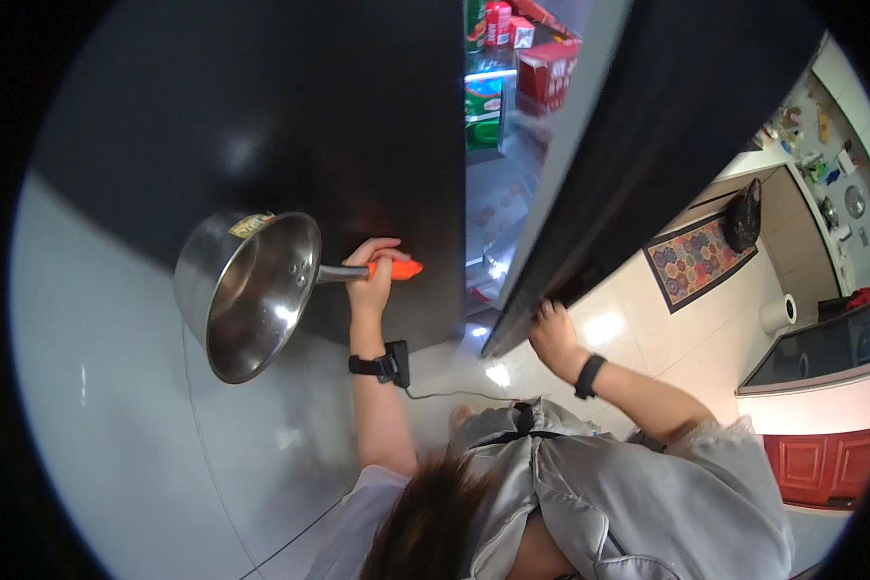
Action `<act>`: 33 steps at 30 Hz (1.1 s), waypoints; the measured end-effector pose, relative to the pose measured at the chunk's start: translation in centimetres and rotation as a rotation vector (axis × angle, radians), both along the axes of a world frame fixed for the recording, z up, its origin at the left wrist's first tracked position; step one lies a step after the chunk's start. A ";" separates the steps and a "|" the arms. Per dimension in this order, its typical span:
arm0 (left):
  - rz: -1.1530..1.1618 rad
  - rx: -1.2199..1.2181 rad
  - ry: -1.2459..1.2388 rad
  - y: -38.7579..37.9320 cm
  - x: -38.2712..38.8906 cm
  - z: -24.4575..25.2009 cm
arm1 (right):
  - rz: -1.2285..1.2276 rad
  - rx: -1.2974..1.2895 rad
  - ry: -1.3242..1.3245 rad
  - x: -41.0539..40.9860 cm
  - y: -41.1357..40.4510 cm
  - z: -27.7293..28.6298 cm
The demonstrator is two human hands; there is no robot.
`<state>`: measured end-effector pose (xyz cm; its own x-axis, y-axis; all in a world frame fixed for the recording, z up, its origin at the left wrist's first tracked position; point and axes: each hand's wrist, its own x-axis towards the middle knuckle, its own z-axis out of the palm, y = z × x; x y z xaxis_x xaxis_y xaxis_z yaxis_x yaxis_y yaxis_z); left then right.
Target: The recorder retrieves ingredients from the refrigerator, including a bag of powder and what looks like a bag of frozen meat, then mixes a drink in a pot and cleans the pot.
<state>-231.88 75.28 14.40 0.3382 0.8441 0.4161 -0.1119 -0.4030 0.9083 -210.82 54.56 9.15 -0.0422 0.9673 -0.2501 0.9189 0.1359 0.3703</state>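
Observation:
My left hand is closed around the handle of a stainless steel saucepan, near the handle's orange end. The pan hangs tilted on its side with its opening towards the right; the part of the inside that shows holds no food. My right hand has its fingers on the edge of a dark refrigerator door, which stands partly open; the fingertips are partly hidden. Between this door and the dark panel on the left, lit shelves show a red box, red cans and green packages.
A patterned mat lies on the tiled floor at right, with a black plastic bag by it. Farther right are a white cylindrical bin, a cluttered counter and red cabinet doors. A thin cable runs from my left wrist's band.

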 end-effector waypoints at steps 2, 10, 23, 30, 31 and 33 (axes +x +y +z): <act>0.007 0.004 0.100 -0.7 -0.3 -1.0 | -0.081 0.044 0.128 0.3 -3.3 0.9; -0.430 0.054 0.443 -8.1 1.0 -9.7 | -0.264 0.239 0.351 5.1 -17.1 1.8; -0.805 -0.365 0.499 -13.2 11.2 -10.8 | -1.262 1.054 1.007 17.0 -31.8 -3.9; -0.833 -0.917 0.336 -13.4 16.5 -9.2 | -1.235 1.189 0.844 28.3 -33.5 -6.3; -0.854 -1.008 0.311 -13.3 16.6 -9.6 | -1.264 1.194 0.887 29.3 -33.4 -6.4; -0.863 -1.108 0.285 -13.2 16.5 -10.0 | -1.195 1.215 0.860 29.2 -32.6 -6.1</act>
